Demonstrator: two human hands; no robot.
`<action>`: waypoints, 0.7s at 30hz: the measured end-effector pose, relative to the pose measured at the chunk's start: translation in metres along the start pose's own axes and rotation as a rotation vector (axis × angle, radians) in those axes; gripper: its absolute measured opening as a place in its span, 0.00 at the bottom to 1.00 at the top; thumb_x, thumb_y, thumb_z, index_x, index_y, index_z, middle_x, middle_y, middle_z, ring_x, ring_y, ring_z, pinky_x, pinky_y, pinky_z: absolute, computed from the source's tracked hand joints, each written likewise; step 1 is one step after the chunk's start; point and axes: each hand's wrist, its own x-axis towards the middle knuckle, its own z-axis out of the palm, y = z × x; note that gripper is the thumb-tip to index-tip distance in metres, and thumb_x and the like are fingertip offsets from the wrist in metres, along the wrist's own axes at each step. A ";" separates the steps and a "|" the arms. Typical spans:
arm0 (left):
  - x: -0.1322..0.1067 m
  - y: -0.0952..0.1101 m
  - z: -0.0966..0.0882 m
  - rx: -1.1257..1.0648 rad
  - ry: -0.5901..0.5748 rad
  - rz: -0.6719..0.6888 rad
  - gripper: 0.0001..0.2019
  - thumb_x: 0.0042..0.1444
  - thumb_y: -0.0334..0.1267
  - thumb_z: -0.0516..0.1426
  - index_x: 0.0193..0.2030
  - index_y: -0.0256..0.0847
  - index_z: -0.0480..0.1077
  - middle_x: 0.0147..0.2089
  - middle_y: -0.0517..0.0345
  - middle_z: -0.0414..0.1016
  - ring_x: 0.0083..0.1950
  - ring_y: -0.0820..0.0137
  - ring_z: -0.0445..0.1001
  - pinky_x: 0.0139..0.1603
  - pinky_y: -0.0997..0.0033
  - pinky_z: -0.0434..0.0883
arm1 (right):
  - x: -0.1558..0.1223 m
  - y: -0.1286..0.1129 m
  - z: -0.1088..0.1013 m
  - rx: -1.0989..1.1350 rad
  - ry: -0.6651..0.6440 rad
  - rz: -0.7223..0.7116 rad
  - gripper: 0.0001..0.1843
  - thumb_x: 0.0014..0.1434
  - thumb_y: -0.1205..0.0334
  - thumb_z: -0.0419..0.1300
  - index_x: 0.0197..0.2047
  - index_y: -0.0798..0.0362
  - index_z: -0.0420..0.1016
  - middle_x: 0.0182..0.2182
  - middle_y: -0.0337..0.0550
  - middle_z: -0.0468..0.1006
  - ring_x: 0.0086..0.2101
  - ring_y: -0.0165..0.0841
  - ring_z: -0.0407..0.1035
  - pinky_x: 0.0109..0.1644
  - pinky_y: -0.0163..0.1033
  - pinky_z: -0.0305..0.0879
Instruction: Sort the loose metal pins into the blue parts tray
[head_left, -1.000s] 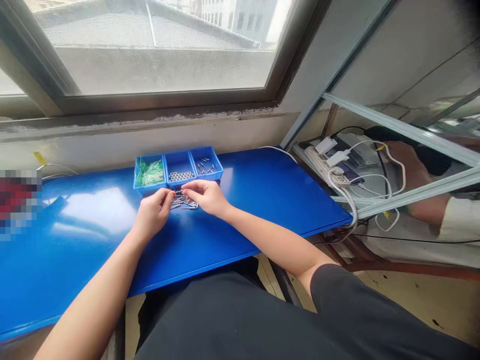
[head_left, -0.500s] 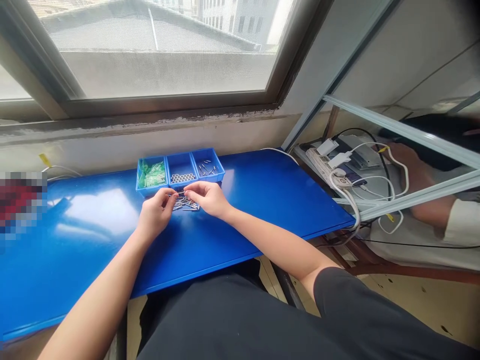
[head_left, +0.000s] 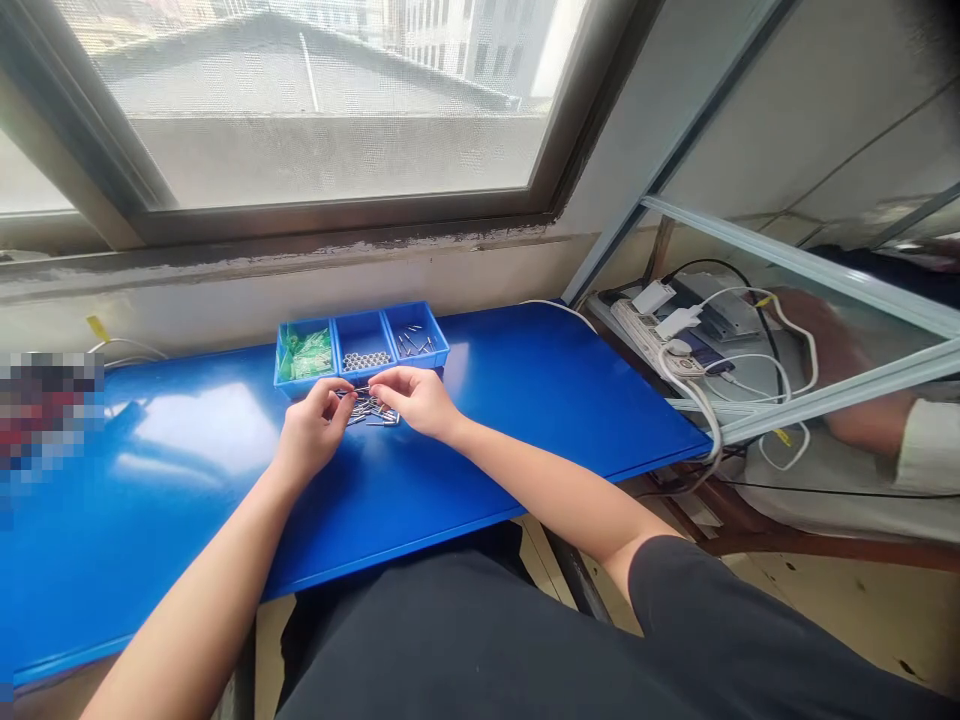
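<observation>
My left hand (head_left: 315, 428) and my right hand (head_left: 416, 400) meet above a small loose pile of metal pins (head_left: 369, 410) on the blue table top (head_left: 187, 500). Their fingertips pinch a thin metal pin (head_left: 354, 390) between them, though the fingers partly hide it. Just beyond sits a blue three-compartment tray (head_left: 360, 322). Its left compartment holds green pieces in clear plastic (head_left: 311, 355), its middle one a row of steel cylinders (head_left: 366, 361), and its right one several pins (head_left: 414, 346).
At the right, a power strip (head_left: 652, 328) with white chargers and cables sits below the table level, behind a metal frame (head_left: 825, 280). A person's arm with a white cuff (head_left: 930, 445) lies beyond it. A window sill (head_left: 262, 252) runs along the table's far side.
My view has tilted slightly, so the table sits a little lower in the frame. Both hands stay over the pile, with fingertips still together.
</observation>
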 end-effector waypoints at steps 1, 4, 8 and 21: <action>0.000 0.000 0.000 0.004 -0.003 -0.001 0.09 0.62 0.44 0.54 0.42 0.41 0.69 0.20 0.69 0.60 0.21 0.77 0.59 0.28 0.77 0.61 | 0.000 0.000 0.000 -0.005 -0.002 0.002 0.17 0.53 0.52 0.66 0.39 0.57 0.79 0.31 0.44 0.80 0.28 0.28 0.71 0.35 0.36 0.72; 0.000 -0.001 -0.001 0.021 -0.013 -0.015 0.10 0.63 0.44 0.53 0.40 0.41 0.70 0.21 0.68 0.62 0.21 0.76 0.60 0.27 0.76 0.62 | -0.001 -0.001 -0.001 -0.018 -0.009 0.000 0.17 0.53 0.52 0.66 0.39 0.57 0.80 0.34 0.45 0.81 0.31 0.29 0.73 0.38 0.37 0.72; 0.001 -0.001 -0.001 0.018 -0.030 -0.026 0.12 0.65 0.45 0.50 0.38 0.41 0.69 0.23 0.65 0.67 0.23 0.75 0.64 0.27 0.76 0.62 | -0.002 -0.003 -0.001 -0.012 -0.016 -0.008 0.17 0.53 0.52 0.66 0.40 0.57 0.80 0.36 0.46 0.81 0.33 0.30 0.74 0.40 0.37 0.73; 0.000 -0.002 0.000 0.005 -0.032 -0.008 0.10 0.64 0.44 0.52 0.39 0.41 0.69 0.22 0.66 0.65 0.21 0.76 0.60 0.26 0.76 0.60 | -0.001 -0.002 0.000 0.013 -0.022 0.009 0.17 0.52 0.51 0.67 0.39 0.57 0.79 0.32 0.44 0.81 0.30 0.28 0.73 0.37 0.36 0.72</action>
